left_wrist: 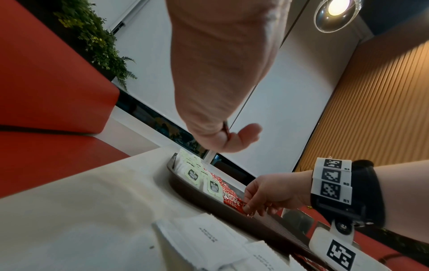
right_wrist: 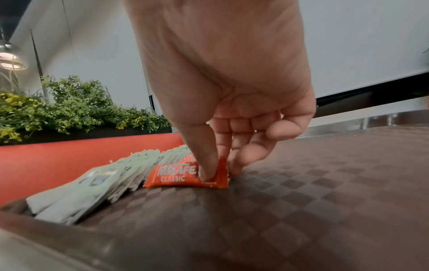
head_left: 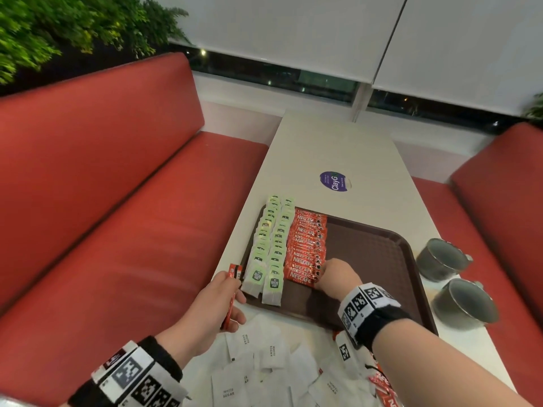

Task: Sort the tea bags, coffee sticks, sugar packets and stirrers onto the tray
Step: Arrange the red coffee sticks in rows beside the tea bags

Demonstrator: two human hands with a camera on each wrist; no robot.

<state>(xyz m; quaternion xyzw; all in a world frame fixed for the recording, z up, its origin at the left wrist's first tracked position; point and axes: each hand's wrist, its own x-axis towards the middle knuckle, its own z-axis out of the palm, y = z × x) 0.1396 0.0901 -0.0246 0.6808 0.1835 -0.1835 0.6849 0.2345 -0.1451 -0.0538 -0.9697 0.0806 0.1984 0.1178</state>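
Right hand (head_left: 338,277) pinches red foil coffee stick (right_wrist: 185,176) at lower centre, on brown plastic tray (head_left: 376,254). Left hand (head_left: 217,304) grips spare red coffee sticks (head_left: 233,289), lower left, above white worktop (head_left: 338,148).

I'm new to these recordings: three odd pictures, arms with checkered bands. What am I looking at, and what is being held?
No machine here: a person works bare-handed, with one camera on the head and one on each wrist; the bands are markers. On the white table sits a brown plastic tray with green-labelled tea bags and a row of red Nescafe coffee sticks. White sugar packets lie loose. The right hand pinches the nearest stick; the left hand holds spare red sticks.
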